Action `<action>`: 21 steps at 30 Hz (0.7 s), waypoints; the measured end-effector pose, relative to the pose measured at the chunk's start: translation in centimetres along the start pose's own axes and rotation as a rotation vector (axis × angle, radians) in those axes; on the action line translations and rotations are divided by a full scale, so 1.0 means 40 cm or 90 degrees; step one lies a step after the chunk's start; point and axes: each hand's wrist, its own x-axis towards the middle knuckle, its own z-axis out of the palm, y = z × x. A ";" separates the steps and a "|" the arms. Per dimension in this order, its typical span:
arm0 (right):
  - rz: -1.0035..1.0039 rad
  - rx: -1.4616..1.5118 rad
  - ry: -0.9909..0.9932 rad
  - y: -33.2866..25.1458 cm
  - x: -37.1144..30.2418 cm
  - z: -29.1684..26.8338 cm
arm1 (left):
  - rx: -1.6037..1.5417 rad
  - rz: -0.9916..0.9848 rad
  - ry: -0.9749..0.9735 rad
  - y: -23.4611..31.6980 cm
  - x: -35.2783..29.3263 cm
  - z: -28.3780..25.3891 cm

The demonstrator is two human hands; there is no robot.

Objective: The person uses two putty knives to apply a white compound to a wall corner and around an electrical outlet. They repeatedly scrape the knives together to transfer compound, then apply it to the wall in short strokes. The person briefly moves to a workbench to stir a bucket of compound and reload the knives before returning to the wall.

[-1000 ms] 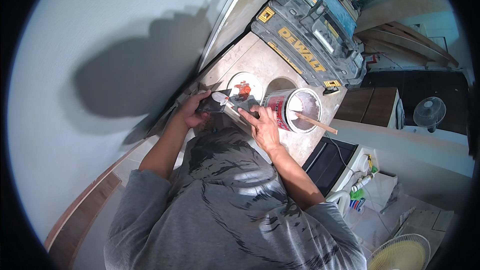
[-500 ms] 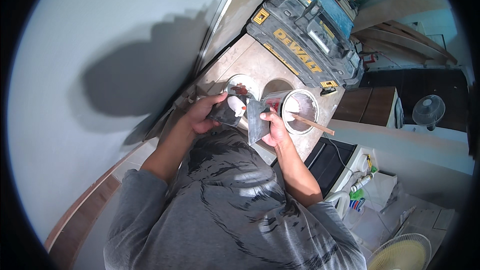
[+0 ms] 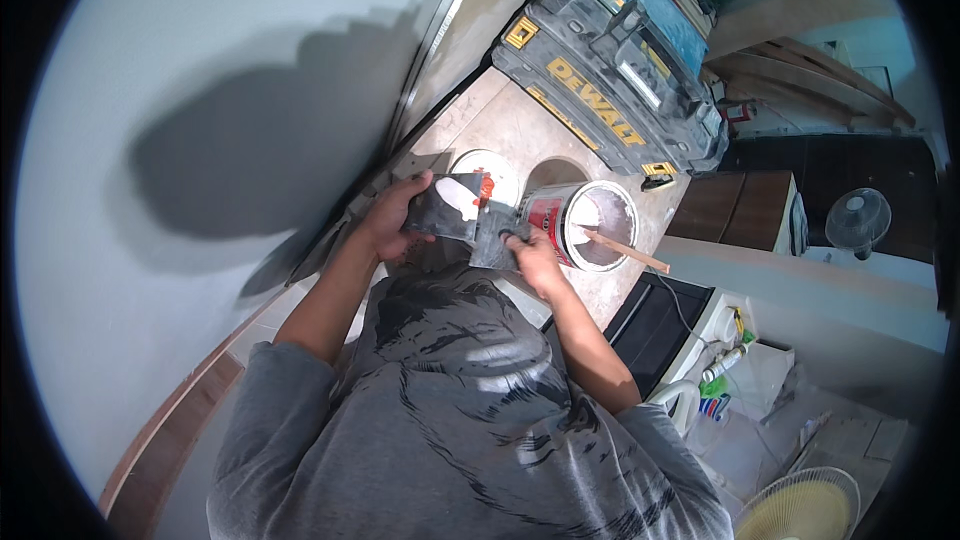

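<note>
White paste on top, gripped a dark plate in the left hand, likely to stop drips, and pinched a grey scraper in the right hand, near the open can.

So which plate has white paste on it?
The plate in the left hand: a white blob of paste sits on its face. The other plate, in the right hand, shows grey with no such blob.

dark flat plate | white paste on top | grey plate beside
</note>
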 end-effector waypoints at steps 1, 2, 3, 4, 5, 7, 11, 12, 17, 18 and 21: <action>-0.029 -0.292 0.034 -0.013 0.006 0.008 | -0.015 0.003 0.031 0.000 0.002 -0.008; -0.087 -0.387 0.069 -0.023 0.008 0.024 | -0.029 0.006 0.062 0.000 0.004 -0.018; -0.146 -0.482 0.105 -0.031 0.007 0.043 | -0.044 0.009 0.093 -0.001 0.006 -0.030; -0.206 -0.578 0.138 -0.060 0.000 0.063 | -0.058 0.011 0.106 -0.009 0.009 -0.046; -0.177 -0.616 0.125 -0.102 -0.013 0.078 | -0.069 0.011 0.118 -0.019 0.014 -0.063; -0.140 -0.723 0.076 -0.141 -0.006 0.091 | -0.086 0.008 0.134 -0.031 0.013 -0.082; -0.153 -0.904 0.029 -0.106 0.039 0.119 | -0.104 -0.009 0.163 -0.038 -0.001 -0.086; -0.185 -0.926 0.038 -0.081 0.050 0.124 | -0.108 -0.016 0.173 -0.038 -0.002 -0.087; -0.127 -0.904 0.033 -0.100 0.074 0.155 | -0.109 -0.011 0.148 -0.040 -0.013 -0.103; -0.121 -0.944 0.018 -0.101 0.084 0.154 | -0.099 -0.011 0.145 -0.038 -0.015 -0.104; -0.119 -0.959 0.021 -0.086 0.109 0.151 | -0.105 -0.016 0.137 -0.030 -0.021 -0.103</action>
